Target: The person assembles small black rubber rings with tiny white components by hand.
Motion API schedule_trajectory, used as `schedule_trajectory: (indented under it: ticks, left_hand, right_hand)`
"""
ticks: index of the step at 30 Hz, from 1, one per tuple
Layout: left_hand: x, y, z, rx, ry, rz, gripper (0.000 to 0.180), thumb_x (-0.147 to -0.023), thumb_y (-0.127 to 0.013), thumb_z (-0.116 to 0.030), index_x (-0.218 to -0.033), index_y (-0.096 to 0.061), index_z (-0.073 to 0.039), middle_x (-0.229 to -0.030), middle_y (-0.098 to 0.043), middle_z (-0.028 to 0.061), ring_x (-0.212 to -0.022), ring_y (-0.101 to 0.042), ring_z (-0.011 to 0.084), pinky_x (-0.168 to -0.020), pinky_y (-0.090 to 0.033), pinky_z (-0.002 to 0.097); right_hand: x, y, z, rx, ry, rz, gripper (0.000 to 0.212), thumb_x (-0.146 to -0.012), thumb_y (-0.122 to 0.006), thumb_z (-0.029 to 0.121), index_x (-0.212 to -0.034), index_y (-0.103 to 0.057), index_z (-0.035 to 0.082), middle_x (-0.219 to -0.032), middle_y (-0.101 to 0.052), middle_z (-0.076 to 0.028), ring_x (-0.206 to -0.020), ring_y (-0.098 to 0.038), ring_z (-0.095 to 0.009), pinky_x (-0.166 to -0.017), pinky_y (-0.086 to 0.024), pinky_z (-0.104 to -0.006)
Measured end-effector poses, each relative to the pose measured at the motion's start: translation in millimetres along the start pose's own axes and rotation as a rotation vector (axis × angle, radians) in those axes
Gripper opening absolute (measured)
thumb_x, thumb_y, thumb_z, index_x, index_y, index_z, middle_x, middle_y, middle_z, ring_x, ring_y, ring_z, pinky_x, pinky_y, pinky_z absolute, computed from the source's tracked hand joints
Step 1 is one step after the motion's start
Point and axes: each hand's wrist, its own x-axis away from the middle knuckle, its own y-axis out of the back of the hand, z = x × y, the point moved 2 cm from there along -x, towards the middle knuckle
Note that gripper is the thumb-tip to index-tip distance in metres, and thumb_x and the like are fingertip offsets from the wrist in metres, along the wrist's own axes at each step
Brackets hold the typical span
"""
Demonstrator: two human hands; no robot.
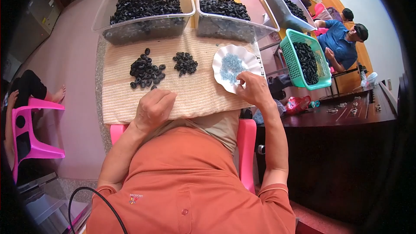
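Observation:
My left hand (156,107) is closed at the near edge of the cloth-covered table, just below a pile of small black oval parts (147,70). Whatever its curled fingers hold is hidden. To the right, my right hand (255,88) reaches over the near rim of a white scalloped plate (249,55), thumb and fingers pinched together. Tiny clear bluish pieces (232,66) lie heaped in that plate, beside the fingertips. Between the pile and the plate sits a second, smaller cluster of black parts (185,63).
Two clear plastic bins (147,30) (234,29) full of black parts stand at the table's far side. Beyond the right edge are a green basket (291,58), another bin (277,6) and a seated person in blue (342,39). A dark wooden cabinet (320,119) flanks me.

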Motion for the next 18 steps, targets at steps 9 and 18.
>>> schedule_trajectory:
  ticks: [9,18]
  left_hand:
    - [-2,-2,1,0.053,0.003,-0.018,0.019,-0.08,-0.072,0.006,-0.097,-0.069,0.001,-0.087,-0.069,0.0136,-0.077,-0.068,0.031,-0.067,-0.056,0.0389]
    - [-2,-5,-13,0.201,0.067,-0.025,0.018,-0.081,-0.073,0.004,-0.098,-0.068,0.0,-0.088,-0.07,0.0161,-0.079,-0.069,0.0331,-0.068,-0.057,0.0397]
  right_hand:
    - [7,-6,-8,-0.112,0.044,-0.192,0.017,-0.083,-0.068,0.007,-0.1,-0.07,0.004,-0.094,-0.069,-0.015,-0.079,-0.068,-0.034,-0.073,-0.054,-0.0415]
    - [18,-5,-2,-0.312,-0.048,-0.234,0.013,-0.08,-0.071,0.005,-0.092,-0.068,0.001,-0.086,-0.069,-0.017,-0.068,-0.068,-0.03,-0.064,-0.053,-0.0391]
